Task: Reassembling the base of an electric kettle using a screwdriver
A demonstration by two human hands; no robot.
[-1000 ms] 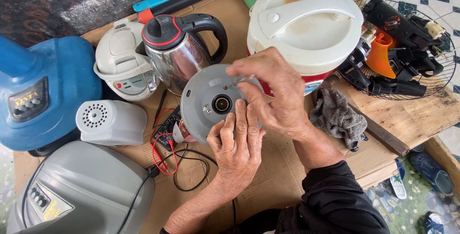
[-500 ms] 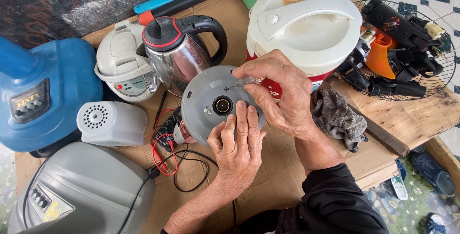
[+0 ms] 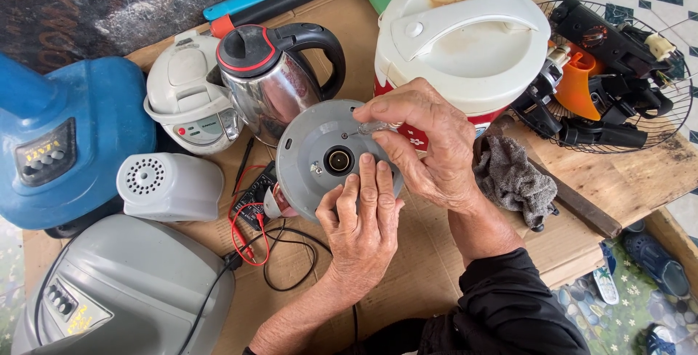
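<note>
- Your left hand point(image 3: 363, 228) braces the round grey kettle base point(image 3: 320, 158) from below, fingers flat on its face just under the brass centre socket point(image 3: 339, 160); the base is tipped up on edge, face toward you, over the cardboard-covered workbench point(image 3: 407, 282).
- Your right hand point(image 3: 429, 148) closes on a slim, clear-handled screwdriver point(image 3: 378, 127), its tip set against the base's upper face, just above and right of the socket.
- Since half a second ago, the right hand has slid a little along the base's upper rim and the tool now shows between thumb and forefinger; the base itself has hardly moved. By my reading, you are working a screw in the base plate rather than repositioning it.
- Behind the base stands the stainless electric kettle point(image 3: 273, 82) with its black handle, and left of that a small white rice cooker point(image 3: 185, 100).
- Right of and behind the base sits a large white rice cooker point(image 3: 465, 35); a grey rag point(image 3: 512, 180) lies just right of your right wrist.
- Left of the base: a white plastic housing point(image 3: 167, 186), red and black test leads point(image 3: 251, 231), and a blue fan base point(image 3: 65, 144).
- Far right of the base, a wire fan guard point(image 3: 676, 118) holds dark parts.
</note>
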